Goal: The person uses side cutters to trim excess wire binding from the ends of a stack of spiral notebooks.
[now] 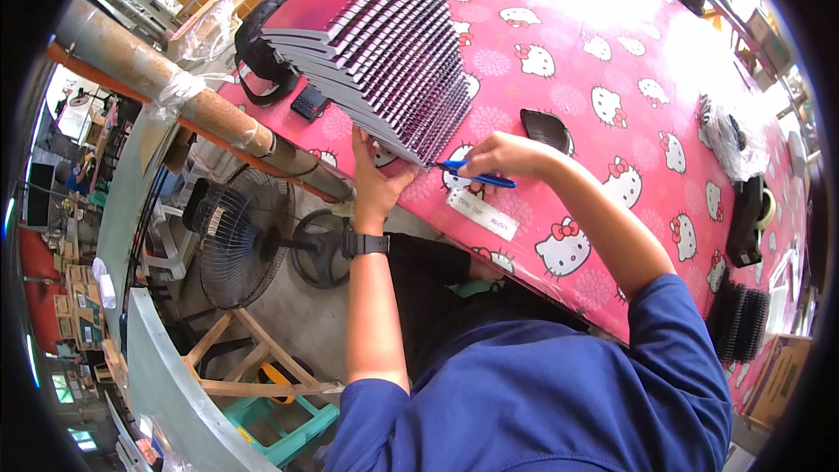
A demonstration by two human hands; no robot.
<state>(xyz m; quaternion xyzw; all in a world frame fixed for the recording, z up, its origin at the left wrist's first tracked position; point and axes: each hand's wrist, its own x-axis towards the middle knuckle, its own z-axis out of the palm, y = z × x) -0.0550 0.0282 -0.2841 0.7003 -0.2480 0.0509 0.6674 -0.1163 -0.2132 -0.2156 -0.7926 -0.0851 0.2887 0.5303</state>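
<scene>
A tall stack of spiral-bound notebooks point(406, 79) with a magenta cover on top leans across the left part of the table, its coils facing right. My left hand point(377, 185) grips the bottom corner of the stack, thumb and fingers at the lowest notebook. In my right hand point(509, 157) is a pair of blue-handled pliers point(489, 179), its dark jaws at the coil end of the bottom notebook. Whether the jaws touch the wire is too small to tell. A white paper strip point(482, 213) with handwriting lies just below the pliers.
The pink patterned table point(559, 197) also carries a black curved dish point(547, 129), a small dark box point(309, 103), a tape dispenser point(748, 227), a plastic bag point(732, 142) and black coils point(739, 322). A rusty pole point(210, 114) and a fan point(243, 236) stand left.
</scene>
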